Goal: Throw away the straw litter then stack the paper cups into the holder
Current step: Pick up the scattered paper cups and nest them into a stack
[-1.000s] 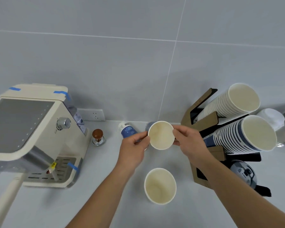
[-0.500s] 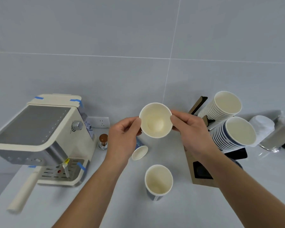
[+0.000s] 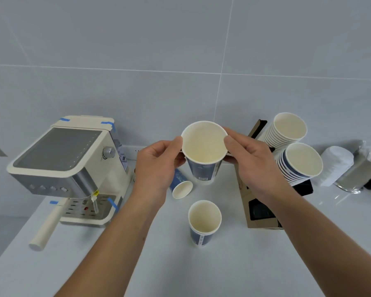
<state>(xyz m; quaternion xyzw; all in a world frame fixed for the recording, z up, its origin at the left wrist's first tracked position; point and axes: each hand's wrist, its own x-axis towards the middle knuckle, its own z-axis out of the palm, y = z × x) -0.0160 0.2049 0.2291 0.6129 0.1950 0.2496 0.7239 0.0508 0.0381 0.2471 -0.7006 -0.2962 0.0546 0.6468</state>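
Observation:
Both hands hold one blue paper cup (image 3: 204,151) upright above the counter, its mouth open toward me. My left hand (image 3: 156,166) pinches the left rim and my right hand (image 3: 251,166) the right rim. A second blue cup (image 3: 204,221) stands upright on the counter below. A smaller blue cup (image 3: 181,187) lies tipped on its side behind my left hand. The brown cardboard cup holder (image 3: 259,215) at the right carries a stack of white cups (image 3: 285,131) and a stack of blue cups (image 3: 298,163), both slanting toward me. No straw litter shows.
A cream espresso machine (image 3: 69,168) with a long handle fills the left of the white counter (image 3: 180,271). Right of the holder lie a sleeve of white lids (image 3: 336,166) and a metal container (image 3: 360,176). Grey wall tiles rise behind.
My hands have lifted the cup off the counter and brought it closer, level with the holder's stacks. The small cup lying on its side is now exposed below.

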